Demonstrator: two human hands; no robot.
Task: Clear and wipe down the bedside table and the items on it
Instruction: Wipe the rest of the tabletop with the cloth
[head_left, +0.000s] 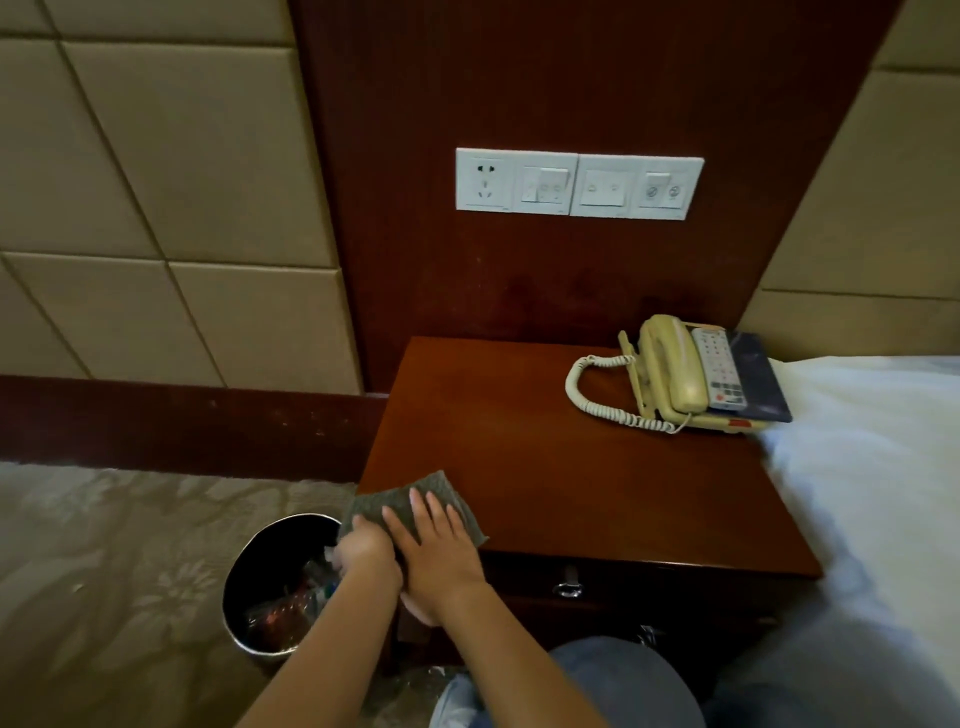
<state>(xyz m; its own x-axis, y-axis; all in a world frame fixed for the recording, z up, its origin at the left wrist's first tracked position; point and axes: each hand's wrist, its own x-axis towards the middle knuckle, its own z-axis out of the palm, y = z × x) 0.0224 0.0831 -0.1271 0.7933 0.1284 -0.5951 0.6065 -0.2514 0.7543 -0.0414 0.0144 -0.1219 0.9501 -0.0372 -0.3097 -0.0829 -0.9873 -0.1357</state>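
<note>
The wooden bedside table (571, 467) stands between the wall and a bed. A grey cloth (387, 501) lies on its front left corner. My right hand (436, 548) presses flat on the cloth with straight fingers. My left hand (366, 553) is curled at the table's left edge, over the bin, gripping the cloth's overhanging edge. A small white scrap shows by its fingers. At the back right of the table sits a beige corded phone (670, 371), with a remote control (719, 371) and a dark folder (758, 376) lying on it.
A round metal waste bin (244, 587) with wrappers inside stands on the patterned carpet, left of the table. The table's drawer has a metal pull (569, 587). White bedding (872, 493) borders the table's right side. A socket and switch panel (579, 183) is on the wall above.
</note>
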